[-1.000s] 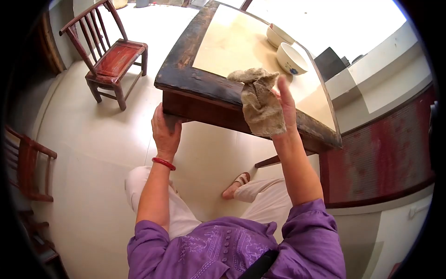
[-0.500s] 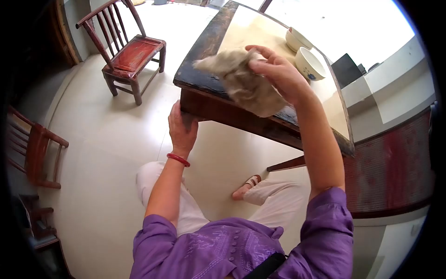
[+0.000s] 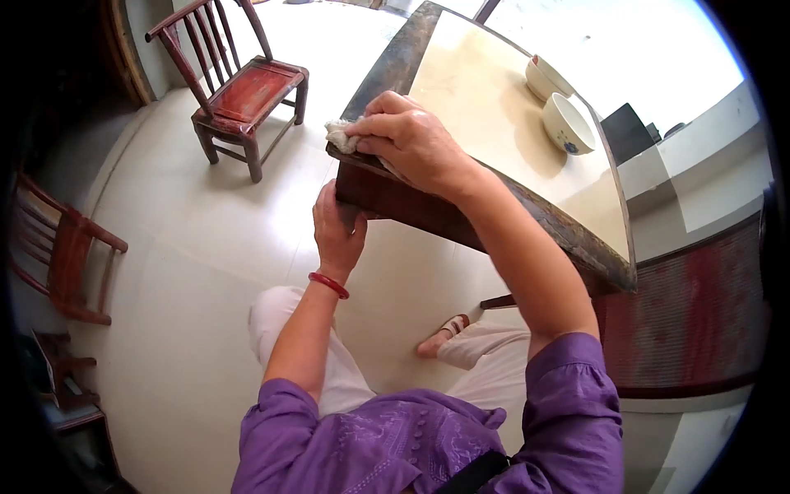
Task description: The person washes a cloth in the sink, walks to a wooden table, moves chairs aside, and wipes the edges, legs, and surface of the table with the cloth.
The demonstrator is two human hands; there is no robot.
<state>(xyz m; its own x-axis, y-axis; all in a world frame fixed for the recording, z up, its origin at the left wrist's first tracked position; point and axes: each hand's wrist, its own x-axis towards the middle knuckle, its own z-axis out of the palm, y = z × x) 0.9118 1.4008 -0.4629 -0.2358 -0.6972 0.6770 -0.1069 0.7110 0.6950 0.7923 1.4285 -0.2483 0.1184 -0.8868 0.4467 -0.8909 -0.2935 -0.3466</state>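
Note:
A wooden table (image 3: 568, 233) with a dark worn border and a pale top stands in front of me. My right hand (image 3: 415, 146) presses a bunched, greyish-white rag (image 3: 346, 136) onto the table's near left corner, fingers closed over the cloth. Just below that corner, my left hand (image 3: 337, 235) grips the table's side, its fingers along the outer face and thumb apart on the near side. Part of the rag is hidden under my right hand.
Two white bowls, a nearer one with a blue flower (image 3: 568, 125) and one behind it (image 3: 545, 80), sit at the table's far right. A red wooden chair (image 3: 249, 95) stands left of the table, another chair (image 3: 70, 263) farther left. A woven red panel (image 3: 683, 313) is at right.
My right hand has come down and left, bringing the hanging rag from above the table onto its corner, where it is now bunched. My left hand keeps its hold on the table.

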